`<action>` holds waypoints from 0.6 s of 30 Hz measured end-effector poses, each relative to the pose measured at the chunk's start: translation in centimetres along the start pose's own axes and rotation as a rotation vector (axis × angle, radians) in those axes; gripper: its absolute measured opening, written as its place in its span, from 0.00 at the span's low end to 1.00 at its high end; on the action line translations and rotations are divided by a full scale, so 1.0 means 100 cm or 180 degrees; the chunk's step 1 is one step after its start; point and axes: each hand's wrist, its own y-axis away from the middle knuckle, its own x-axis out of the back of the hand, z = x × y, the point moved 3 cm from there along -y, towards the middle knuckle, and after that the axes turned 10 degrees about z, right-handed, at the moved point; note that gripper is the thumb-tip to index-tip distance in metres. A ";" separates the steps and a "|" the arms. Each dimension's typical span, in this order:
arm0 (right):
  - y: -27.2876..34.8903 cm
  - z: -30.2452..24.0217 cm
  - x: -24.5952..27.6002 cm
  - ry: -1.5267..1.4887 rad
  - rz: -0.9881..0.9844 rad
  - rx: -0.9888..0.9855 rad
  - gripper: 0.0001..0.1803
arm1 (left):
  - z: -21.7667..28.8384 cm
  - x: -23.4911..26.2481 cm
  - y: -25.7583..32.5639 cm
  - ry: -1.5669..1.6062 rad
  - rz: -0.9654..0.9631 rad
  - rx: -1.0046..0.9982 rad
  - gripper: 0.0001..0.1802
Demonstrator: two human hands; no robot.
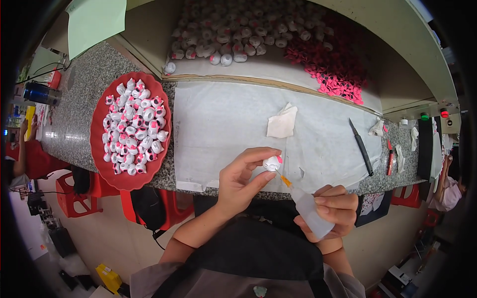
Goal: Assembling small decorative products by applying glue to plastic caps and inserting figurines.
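Between the thumb and fingers of my left hand is a small round white piece with a pink patch, held above the near edge of the work surface. My right hand is wrapped round a translucent squeeze bottle, tilted up toward the left. Its narrow orange nozzle points at the white piece, close to its lower right side; whether the tip touches it I cannot tell. White paper lies under and beyond both hands.
A red scalloped tray full of white-and-pink pieces stands at left. On the shelf behind lie heaped white pieces and pink pieces. A folded white cloth, a slim black pointed tool and a red tube lie on the worktop.
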 end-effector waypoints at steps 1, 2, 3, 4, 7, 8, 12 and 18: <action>0.000 0.001 0.000 0.0126 -0.0067 0.0033 0.23 | -0.001 0.000 0.000 0.0064 0.0009 0.0086 0.18; 0.000 0.001 -0.001 0.0125 -0.0066 0.0031 0.23 | -0.002 0.001 0.000 0.0062 0.0010 0.0088 0.18; -0.001 0.001 -0.002 0.0153 -0.0030 0.0025 0.23 | -0.002 0.002 -0.001 0.0099 -0.0035 0.0001 0.18; -0.001 0.001 -0.003 0.0180 0.0004 0.0020 0.23 | -0.003 0.002 -0.001 0.0138 -0.0079 -0.0087 0.18; -0.005 0.002 -0.002 0.0257 0.0091 0.0108 0.23 | -0.003 0.001 -0.001 0.0330 -0.0061 0.0206 0.18; -0.005 0.006 0.001 0.0211 0.0260 -0.0029 0.22 | -0.002 0.001 -0.003 0.0354 -0.0080 0.0196 0.18; -0.028 0.039 0.019 0.0606 0.0111 -0.0324 0.20 | 0.001 0.018 -0.010 0.0324 0.0366 0.0016 0.19; -0.097 0.124 0.008 0.1532 -0.0318 -0.0550 0.16 | 0.007 0.024 -0.011 0.0294 0.0635 -0.0220 0.19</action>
